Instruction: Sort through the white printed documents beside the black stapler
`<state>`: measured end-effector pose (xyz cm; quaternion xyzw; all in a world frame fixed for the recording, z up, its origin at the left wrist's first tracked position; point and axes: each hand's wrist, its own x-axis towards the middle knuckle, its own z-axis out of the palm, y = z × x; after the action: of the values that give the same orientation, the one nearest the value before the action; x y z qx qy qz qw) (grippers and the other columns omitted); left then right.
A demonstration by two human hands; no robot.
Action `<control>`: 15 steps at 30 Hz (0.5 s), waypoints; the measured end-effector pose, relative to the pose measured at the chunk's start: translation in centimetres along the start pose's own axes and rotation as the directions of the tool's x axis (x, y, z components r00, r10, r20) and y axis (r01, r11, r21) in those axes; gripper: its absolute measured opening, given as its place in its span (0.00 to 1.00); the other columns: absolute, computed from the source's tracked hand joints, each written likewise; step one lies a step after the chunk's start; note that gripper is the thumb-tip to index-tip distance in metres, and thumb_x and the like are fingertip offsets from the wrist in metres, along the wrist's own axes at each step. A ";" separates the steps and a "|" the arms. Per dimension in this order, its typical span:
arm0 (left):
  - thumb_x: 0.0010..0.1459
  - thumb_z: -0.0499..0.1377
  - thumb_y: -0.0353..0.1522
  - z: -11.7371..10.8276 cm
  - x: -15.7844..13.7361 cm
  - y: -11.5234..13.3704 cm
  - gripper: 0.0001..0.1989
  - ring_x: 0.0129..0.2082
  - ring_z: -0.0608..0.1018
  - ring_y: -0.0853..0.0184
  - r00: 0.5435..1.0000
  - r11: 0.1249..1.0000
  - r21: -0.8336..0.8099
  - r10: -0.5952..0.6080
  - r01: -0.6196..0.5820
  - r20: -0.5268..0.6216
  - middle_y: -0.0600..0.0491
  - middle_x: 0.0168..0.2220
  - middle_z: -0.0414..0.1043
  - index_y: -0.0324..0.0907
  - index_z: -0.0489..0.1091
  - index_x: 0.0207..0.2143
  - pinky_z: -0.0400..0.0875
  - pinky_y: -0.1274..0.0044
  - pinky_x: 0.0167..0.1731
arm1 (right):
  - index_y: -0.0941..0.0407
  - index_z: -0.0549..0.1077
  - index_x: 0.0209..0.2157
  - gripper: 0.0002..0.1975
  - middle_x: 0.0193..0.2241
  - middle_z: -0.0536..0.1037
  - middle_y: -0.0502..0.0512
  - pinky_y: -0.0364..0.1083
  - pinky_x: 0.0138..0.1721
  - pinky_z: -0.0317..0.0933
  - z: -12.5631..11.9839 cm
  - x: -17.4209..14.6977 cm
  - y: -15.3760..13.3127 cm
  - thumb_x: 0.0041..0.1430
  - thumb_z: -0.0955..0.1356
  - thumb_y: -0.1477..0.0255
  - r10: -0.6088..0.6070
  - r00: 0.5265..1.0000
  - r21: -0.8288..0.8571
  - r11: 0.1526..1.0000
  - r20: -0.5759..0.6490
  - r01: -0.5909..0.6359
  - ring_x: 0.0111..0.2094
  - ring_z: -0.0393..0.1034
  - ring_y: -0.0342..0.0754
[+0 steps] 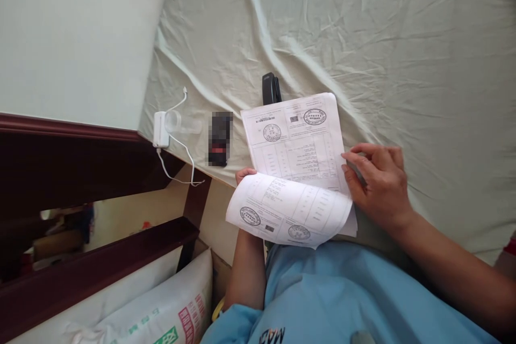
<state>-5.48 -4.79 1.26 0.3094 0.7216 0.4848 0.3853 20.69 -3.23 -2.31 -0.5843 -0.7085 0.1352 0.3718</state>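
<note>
A stack of printed papers (296,156) with tables and oval and round stamps lies before me on a pale sheet. Its upper pages (290,204) curl over toward my body, showing more stamps. My left hand (245,173) grips the left edge of the curled pages, most of its fingers hidden beneath them. At the right edge of the stack, my right hand (379,180) has thumb and index finger close together on the paper, the other fingers bent. A black stapler (271,88) sits just beyond the top edge of the stack, partly covered by it.
Left of the papers lies a dark, blurred-out phone-like object (220,140). Near it are a clear plastic container (181,122) and a white device (160,129) with a white cable. Dark wooden rails (133,247) and a printed white sack (177,306) are at lower left.
</note>
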 end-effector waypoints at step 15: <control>0.47 0.67 0.41 -1.2 0.6 -0.8 0.19 0.28 0.74 0.63 0.996 1.000 -0.011 -0.028 0.029 0.079 0.57 0.29 0.69 0.50 0.65 0.40 0.72 0.73 0.28 | 0.55 0.78 0.48 0.12 0.56 0.76 0.61 0.61 0.53 0.64 -0.1 0.0 0.8 0.66 0.69 0.68 0.068 0.995 -0.097 0.993 0.068 -0.061 0.53 0.66 0.62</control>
<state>-6.89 -5.12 0.60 0.3157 0.7071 0.4710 0.4224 21.28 -3.03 -2.74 -0.6188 -0.7076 0.1341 0.3138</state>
